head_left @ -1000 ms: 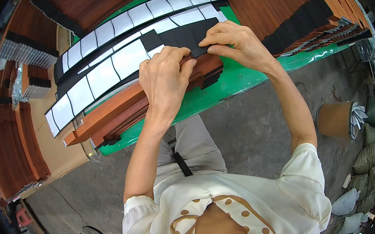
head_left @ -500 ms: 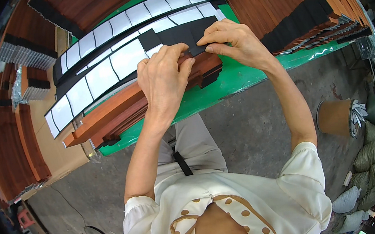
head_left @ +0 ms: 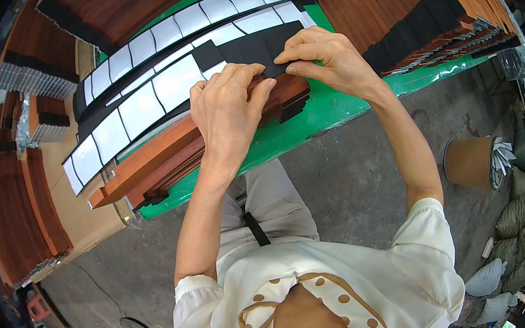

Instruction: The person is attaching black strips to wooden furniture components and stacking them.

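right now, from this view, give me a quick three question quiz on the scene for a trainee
1. True or false: the left hand is wearing a glove.
2. What colour is the tabletop just below the right hand in the picture? A) blue B) green C) yellow
3. Fill the gap: the right hand's fingertips are at a ____ strip.

Key:
1. False; the left hand is bare.
2. B
3. black

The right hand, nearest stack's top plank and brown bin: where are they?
Right hand (head_left: 336,60), head view: back of the hand.
Top plank (head_left: 151,155), head view: left stretch.
Brown bin (head_left: 467,163), head view: outer wall.
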